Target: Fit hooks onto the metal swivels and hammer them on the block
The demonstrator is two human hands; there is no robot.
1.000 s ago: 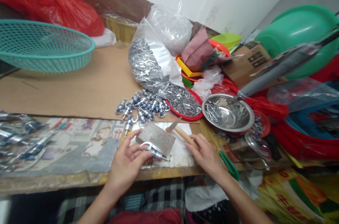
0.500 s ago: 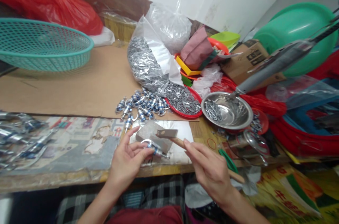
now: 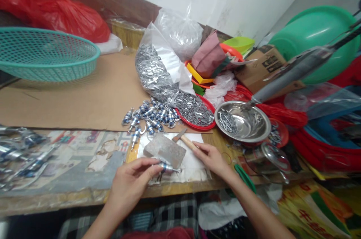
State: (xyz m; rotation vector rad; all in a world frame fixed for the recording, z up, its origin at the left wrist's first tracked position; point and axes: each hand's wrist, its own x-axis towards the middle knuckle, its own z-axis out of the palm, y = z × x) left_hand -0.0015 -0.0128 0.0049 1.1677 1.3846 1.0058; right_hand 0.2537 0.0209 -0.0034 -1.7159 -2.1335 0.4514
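Observation:
My left hand (image 3: 138, 177) pinches a small blue-and-silver metal fitting (image 3: 167, 168) between thumb and fingers. The fitting lies low against the near edge of a grey metal block (image 3: 165, 148), its thin end pointing right. My right hand (image 3: 210, 158) has its fingers around the end of a wooden handle. It belongs to a hammer (image 3: 188, 141), whose dark wedge-shaped head rests just beyond the block's right corner. Under the block is a white sheet (image 3: 197, 165). Behind it lies a pile of similar blue-and-silver fittings (image 3: 158, 114), some with curved hooks.
A red plate (image 3: 208, 104) heaped with small metal pieces stands behind, beside a plastic bag (image 3: 155, 69) full of them. Right of it is a steel bowl (image 3: 261, 128) with pins. A turquoise basket (image 3: 50, 66) is at left, more fittings (image 3: 28, 156) below it.
The hammer has swung from above the block to its right side and down onto the sheet. My left fingers have closed in, lowering the fitting by the block.

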